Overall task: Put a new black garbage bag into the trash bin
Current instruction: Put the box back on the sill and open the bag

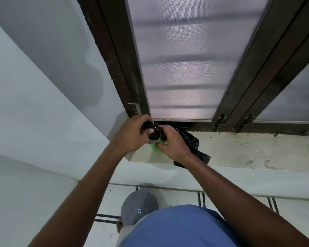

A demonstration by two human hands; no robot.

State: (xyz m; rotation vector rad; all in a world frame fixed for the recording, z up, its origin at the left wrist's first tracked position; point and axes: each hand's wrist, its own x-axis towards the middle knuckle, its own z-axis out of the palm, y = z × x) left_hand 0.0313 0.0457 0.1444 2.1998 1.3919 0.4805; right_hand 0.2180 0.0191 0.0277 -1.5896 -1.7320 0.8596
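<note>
While the left hand (132,134) grips the bag roll (153,133), the right hand (171,145) pinches the black garbage bag (194,145) hanging beneath it.

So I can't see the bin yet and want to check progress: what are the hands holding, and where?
Left hand grips the bag roll around its body; right hand pinches the loose black bag near the roll.

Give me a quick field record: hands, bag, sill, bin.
left hand: closed around the black bag roll, above the sill
right hand: fingers gripping the roll's end
loose bag: black sheet trailing from the roll, under the right hand, over the sill
sill: stained, below the window
green item: under the hands, unclear
bin: not in view
</note>
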